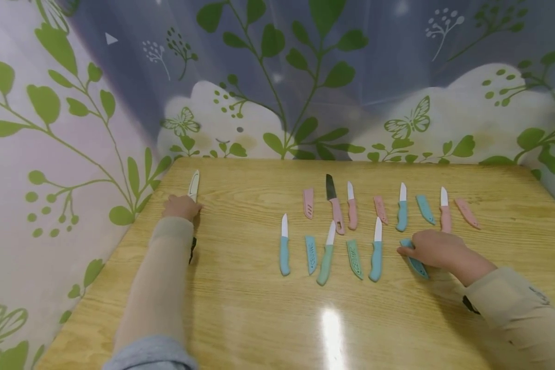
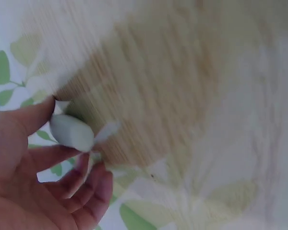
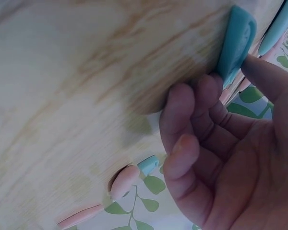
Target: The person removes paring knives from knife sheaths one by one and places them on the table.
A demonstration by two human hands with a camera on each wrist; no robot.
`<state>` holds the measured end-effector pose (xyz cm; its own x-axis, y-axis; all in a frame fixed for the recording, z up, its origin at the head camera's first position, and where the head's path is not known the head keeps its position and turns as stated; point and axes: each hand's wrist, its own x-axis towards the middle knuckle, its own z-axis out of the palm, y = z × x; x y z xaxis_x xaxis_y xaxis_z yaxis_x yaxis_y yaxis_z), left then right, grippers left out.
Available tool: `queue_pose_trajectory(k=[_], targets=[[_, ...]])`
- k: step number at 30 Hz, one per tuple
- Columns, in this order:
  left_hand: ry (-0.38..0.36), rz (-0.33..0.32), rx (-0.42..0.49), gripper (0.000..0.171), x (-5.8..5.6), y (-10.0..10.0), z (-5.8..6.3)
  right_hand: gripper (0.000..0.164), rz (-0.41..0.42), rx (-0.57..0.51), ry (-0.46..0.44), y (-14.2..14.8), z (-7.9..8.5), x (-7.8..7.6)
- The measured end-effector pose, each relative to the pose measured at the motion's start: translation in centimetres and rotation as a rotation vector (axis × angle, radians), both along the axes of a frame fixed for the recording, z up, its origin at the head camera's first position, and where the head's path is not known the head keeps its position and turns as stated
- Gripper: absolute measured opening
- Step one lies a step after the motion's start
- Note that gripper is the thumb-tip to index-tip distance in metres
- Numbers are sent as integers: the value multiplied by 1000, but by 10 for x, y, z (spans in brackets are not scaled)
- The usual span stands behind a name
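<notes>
At the table's far left my left hand [image 1: 181, 207] grips a pale knife [image 1: 193, 185] by its handle, with the blade end pointing away. In the left wrist view, thumb and index finger close around the rounded pale handle [image 2: 71, 132]. On the right, my right hand [image 1: 439, 248] pinches a blue knife sheath [image 1: 416, 259] at the table surface. The right wrist view shows this sheath [image 3: 236, 43] between thumb and fingers. Just beyond that hand lies a pink-handled knife [image 1: 445, 218], its lower end partly hidden. A blue-handled knife [image 1: 376, 252] lies to the hand's left.
Several ceramic knives and sheaths lie in two rows, including a green-handled knife [image 1: 325, 262], a green sheath [image 1: 354, 259], a dark-bladed pink knife [image 1: 336, 210] and a pink sheath [image 1: 467, 213]. Leaf-patterned cloth [image 1: 314, 103] rises behind the wooden table [image 1: 240, 308].
</notes>
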<state>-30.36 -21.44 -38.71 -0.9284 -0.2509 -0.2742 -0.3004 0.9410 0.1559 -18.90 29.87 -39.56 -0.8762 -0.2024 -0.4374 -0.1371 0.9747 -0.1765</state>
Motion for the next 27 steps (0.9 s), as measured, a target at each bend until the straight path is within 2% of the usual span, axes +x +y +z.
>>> queue_pose_trajectory(k=[5,9,11,15,18,24,27], targets=[[-4,-20,31,38,-7,-1,-4,42,-4,6,4,0,0,1],[3,-31,34,38,-13,0,-8,44,-15,-5,13,1,0,3],[6,-16,37,40,-15,1,-8,46,-20,-27,18,2,1,3],[20,71,104,46,-17,2,-9,52,-12,-68,21,8,4,2],[76,122,169,47,-15,2,-9,59,-12,-87,33,15,11,-1],[217,74,207,42,-13,7,-6,69,-31,-133,113,19,27,-9],[239,47,226,46,-14,17,-3,74,-39,-135,162,15,31,-11]])
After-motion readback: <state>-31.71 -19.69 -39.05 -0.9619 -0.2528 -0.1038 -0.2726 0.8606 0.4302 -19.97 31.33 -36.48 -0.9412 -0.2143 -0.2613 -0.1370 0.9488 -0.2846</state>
